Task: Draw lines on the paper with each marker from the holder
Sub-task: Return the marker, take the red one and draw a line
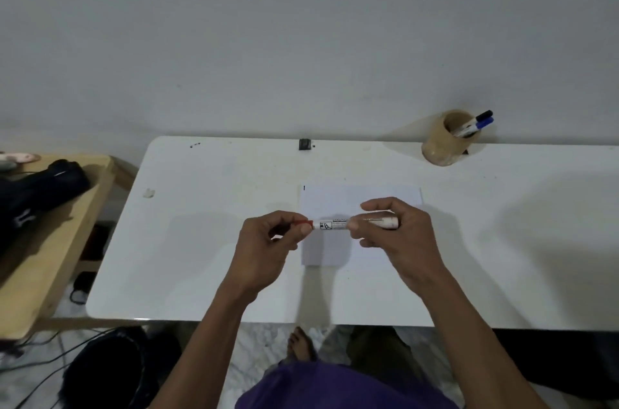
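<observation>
I hold a white marker point(335, 224) level above the paper point(361, 204). My right hand point(398, 237) grips its barrel. My left hand point(268, 241) pinches the red cap point(305, 223) at the marker's left end; whether the cap is still seated on the marker I cannot tell. The white sheet lies flat in the middle of the white table point(201, 241), with a tiny dark mark near its top left corner. A tan holder point(442, 144) stands at the table's far right edge, with a black-capped and a blue-capped marker point(475, 125) leaning out of it.
A small dark object point(304, 144) sits at the table's back edge. A wooden side table point(50, 241) with a black bag point(37, 194) stands to the left. Cables and a dark round object point(104, 371) lie on the floor below.
</observation>
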The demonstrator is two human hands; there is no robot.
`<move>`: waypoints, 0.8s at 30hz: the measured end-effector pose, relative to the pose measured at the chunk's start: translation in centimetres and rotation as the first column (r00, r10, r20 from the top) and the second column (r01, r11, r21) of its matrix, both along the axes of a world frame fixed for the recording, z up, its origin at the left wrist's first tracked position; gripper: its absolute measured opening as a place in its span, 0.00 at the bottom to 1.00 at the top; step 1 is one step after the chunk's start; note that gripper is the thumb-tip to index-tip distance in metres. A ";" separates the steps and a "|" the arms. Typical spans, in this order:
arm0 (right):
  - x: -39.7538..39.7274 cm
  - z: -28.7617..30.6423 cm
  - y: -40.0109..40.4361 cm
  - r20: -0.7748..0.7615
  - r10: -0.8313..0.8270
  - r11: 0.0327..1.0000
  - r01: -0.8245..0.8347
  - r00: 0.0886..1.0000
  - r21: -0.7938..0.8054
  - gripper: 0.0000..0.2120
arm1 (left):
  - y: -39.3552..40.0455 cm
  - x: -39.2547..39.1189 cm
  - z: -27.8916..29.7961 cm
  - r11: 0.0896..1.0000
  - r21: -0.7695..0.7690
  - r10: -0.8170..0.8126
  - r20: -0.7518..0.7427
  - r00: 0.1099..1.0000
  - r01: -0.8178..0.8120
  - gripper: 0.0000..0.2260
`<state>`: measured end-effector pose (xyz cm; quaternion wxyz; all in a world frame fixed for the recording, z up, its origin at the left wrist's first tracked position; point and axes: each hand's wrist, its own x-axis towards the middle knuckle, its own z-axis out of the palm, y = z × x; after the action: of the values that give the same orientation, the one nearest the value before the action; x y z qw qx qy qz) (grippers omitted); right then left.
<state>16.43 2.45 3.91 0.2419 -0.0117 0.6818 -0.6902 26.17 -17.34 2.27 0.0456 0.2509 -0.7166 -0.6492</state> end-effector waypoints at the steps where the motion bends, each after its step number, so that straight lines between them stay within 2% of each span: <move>1: 0.5 0.0 -0.5 0.062 -0.063 0.995 0.068 0.996 -0.078 0.18 | 0.0 0.1 0.0 0.999 0.032 0.009 -0.010 1.000 -0.008 0.04; 3: 1.5 -0.2 -1.6 0.166 -0.137 0.970 0.166 0.977 -0.175 0.17 | 0.2 0.1 -0.1 0.996 0.084 0.018 -0.021 1.000 -0.017 0.05; 8: 2.8 -1.5 -3.6 0.170 -0.077 0.989 0.098 0.982 -0.115 0.06 | 0.6 0.0 -1.0 0.995 0.094 -0.032 0.031 0.999 0.029 0.05; 14: 0.4 -2.7 -4.5 0.103 -0.013 0.985 0.030 0.995 -0.168 0.10 | -0.9 -2.1 -0.9 0.981 0.195 -0.014 0.077 0.997 -0.002 0.04; 18: -3.0 -3.1 -4.3 0.183 -0.134 0.938 0.184 0.974 -0.294 0.10 | -3.1 -3.9 -1.2 0.960 0.243 0.098 0.165 0.981 -0.137 0.05; 19: -4.3 -3.0 -3.8 0.169 -0.174 0.931 0.218 0.970 -0.293 0.12 | -4.2 -4.3 -1.6 0.969 0.193 0.121 0.185 0.975 -0.157 0.04; 21: -6.5 -2.8 -2.6 0.121 -0.209 0.941 0.233 0.970 -0.246 0.12 | -6.0 -5.4 -2.6 0.989 -0.041 0.147 0.235 0.961 -0.141 0.02; 23: -8.0 -3.2 -1.9 0.086 -0.204 0.958 0.217 0.975 -0.187 0.08 | -6.8 -7.0 -3.5 0.954 -0.272 0.207 0.284 0.936 -0.128 0.03; 24: -8.3 -3.5 -1.9 0.083 -0.199 0.963 0.210 0.977 -0.168 0.05 | -6.9 -7.9 -3.9 0.931 -0.339 0.234 0.282 0.930 -0.132 0.04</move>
<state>8.09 0.60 0.46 0.1895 0.0598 0.6074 -0.7691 18.31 -24.24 -1.65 0.0301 0.4080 -0.7819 -0.4705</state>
